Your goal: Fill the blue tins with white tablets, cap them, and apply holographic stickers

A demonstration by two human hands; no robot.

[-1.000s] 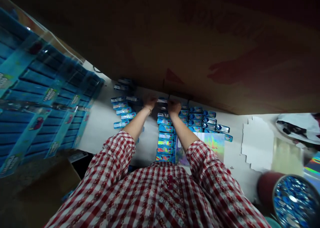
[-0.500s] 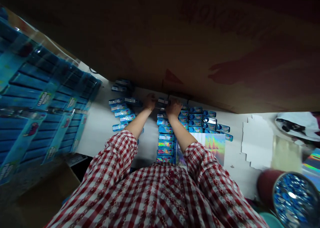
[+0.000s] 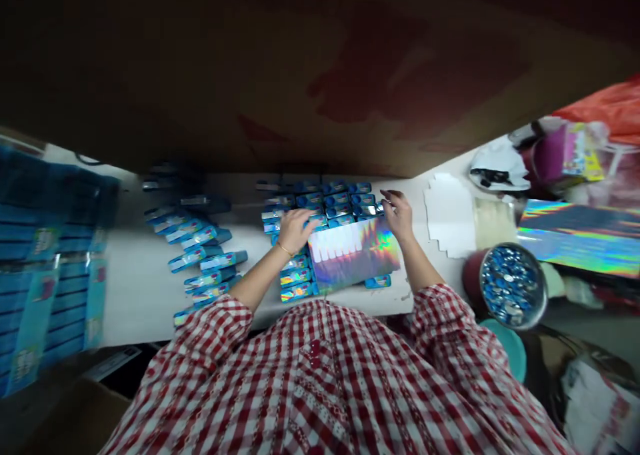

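Note:
My left hand lies over the left part of the rows of small blue packs, its thumb apart from the fingers. Past the rows' right end, my right hand is bent with fingers and thumb apart, close to the end pack; whether it touches that pack is unclear. Between my forearms a shiny rainbow-coloured sheet covers part of the packs. A column of packs runs along the sheet's left side, and one pack shows at its lower edge.
Loose blue packs lie in an uneven group at left, near stacked wrapped blue packs. A large cardboard box overhangs the table's back. At right are white cut card and a tub of shiny blue pieces.
My view has turned to the right. My hands have moved apart and toward me; the right one went from the middle of the packs to the rows' right end.

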